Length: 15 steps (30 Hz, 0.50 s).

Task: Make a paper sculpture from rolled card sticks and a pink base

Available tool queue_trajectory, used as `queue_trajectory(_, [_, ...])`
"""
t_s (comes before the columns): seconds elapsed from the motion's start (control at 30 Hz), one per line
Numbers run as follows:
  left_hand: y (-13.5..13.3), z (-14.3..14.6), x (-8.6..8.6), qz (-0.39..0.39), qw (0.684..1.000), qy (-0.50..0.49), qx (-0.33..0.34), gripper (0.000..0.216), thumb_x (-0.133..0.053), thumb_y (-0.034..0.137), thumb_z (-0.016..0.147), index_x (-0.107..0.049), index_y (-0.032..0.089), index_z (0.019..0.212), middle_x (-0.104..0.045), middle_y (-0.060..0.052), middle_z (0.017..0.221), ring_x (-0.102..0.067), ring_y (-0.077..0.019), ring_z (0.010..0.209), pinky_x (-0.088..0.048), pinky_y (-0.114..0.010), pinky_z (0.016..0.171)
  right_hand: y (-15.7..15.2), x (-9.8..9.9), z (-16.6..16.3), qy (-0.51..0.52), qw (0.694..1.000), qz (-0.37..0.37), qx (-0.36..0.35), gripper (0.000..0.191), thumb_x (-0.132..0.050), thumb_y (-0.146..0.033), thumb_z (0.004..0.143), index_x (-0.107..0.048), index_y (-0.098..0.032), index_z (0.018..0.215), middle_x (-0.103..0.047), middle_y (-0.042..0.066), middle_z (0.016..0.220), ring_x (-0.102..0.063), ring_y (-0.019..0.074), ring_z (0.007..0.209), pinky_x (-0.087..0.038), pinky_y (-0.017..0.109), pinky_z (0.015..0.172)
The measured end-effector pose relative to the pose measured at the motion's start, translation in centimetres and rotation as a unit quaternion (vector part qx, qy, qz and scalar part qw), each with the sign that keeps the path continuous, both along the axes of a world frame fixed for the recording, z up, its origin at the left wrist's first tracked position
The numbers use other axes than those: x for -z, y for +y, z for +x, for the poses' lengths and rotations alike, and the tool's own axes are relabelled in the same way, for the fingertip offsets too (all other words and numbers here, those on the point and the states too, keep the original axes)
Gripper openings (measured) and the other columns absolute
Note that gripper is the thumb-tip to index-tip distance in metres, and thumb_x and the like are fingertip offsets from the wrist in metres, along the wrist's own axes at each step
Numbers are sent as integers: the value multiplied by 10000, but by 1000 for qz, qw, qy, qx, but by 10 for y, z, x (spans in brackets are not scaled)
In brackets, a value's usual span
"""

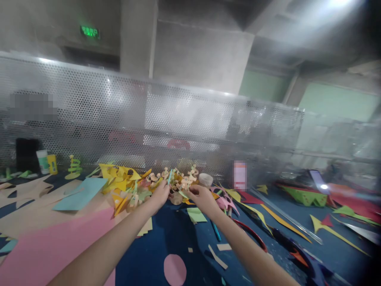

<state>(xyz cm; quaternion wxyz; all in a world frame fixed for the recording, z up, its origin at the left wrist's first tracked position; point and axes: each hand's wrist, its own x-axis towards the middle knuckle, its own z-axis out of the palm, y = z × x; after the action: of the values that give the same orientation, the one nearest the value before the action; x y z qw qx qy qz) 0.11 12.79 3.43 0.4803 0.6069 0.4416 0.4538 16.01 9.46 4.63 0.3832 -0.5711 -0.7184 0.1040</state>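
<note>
My left hand (160, 195) reaches to the middle of the table with its fingers closed. A thin light-blue stick (170, 176) stands up from them; its exact kind is too small to make out. My right hand (204, 198) is bent opposite, thumb and fingers pinched together at a small pale-green paper piece (183, 194). Just beyond both hands lies a cluster of curled cream paper pieces (187, 180). Between the hands and low down is a small round tan piece (176, 198), partly hidden. Yellow cut paper (119, 178) is heaped left of my left hand.
Pink paper (65, 246) and a blue sheet (81, 194) lie left. A pink paper circle (175, 269) and green paper notes (196, 215) are in front. Dark-handled scissors (297, 254) and paper scraps lie right. A perforated metal screen (184, 107) stands behind; a glue stick (43, 162) stands far left.
</note>
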Motion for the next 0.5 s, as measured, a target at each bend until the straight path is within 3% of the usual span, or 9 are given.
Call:
queue_trajectory(0.13, [-1, -1, -8, 48, 998, 34, -7, 93, -510, 220, 736, -535, 171, 811, -464, 59, 537, -474, -110, 481, -381, -218, 491, 3, 0, -2, 5, 1000, 0, -16, 281, -471, -360, 746, -607, -142, 629, -616, 24, 604, -550, 159, 573, -381, 226, 533])
queue_trajectory(0.27, [1, -2, -16, 90, 993, 77, 3, 230, -643, 277, 607, -594, 149, 791, -537, 38, 596, -512, -136, 574, -371, -221, 540, 5, 1, -6, 14, 999, 7, -33, 304, -469, -367, 746, -619, -136, 621, -622, 25, 595, -549, 154, 555, -389, 223, 530])
queue_trajectory(0.5, [1, 2, -23, 109, 984, 138, 18, 253, -608, 340, 653, -657, 134, 791, -640, -4, 662, -578, -162, 630, -413, -232, 568, 1, -1, -9, 48, 998, 36, -36, 252, -498, -349, 737, -649, -151, 696, -663, 34, 658, -594, 172, 616, -425, 230, 567])
